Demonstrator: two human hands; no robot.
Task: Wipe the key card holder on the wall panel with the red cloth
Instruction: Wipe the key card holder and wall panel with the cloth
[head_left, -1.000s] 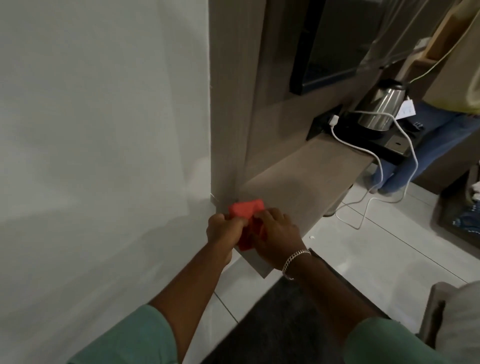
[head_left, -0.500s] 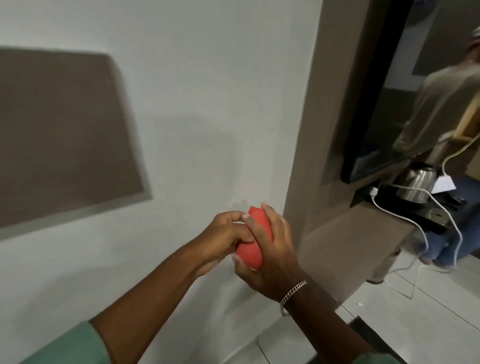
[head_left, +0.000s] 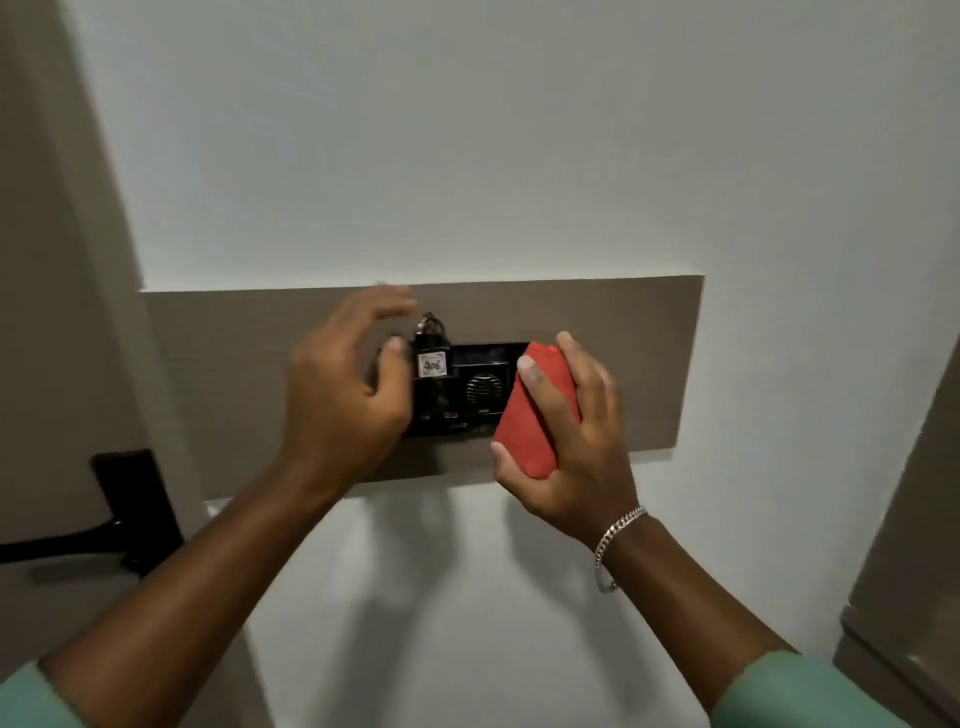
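White wall (head_left: 467, 130), with a brown wall panel (head_left: 623, 332) running horizontally across it; dark door handle (head_left: 130, 509) low on the left. Key card holder (head_left: 462, 384) is the black unit set in the panel's middle, with a key card (head_left: 431, 358) standing upright in its left slot, tagged, ring on top.

Right hand (head_left: 571, 441): grip closed around the red cloth (head_left: 535, 410), folded into a compact pad, long axis roughly vertical and tilted. Cloth overlaps the holder's right edge; can't tell whether it's touching yet. Holder lies directly left of the cloth, so the stroke likely runs leftward across the face.

Left hand (head_left: 348, 395): grip wide and empty, fingers spread, thumb just beside the card. It partly hides the holder's left end. Probably there to steady or pull the card.

Right hand is the nearer one for the wipe. No wiping judged done yet.
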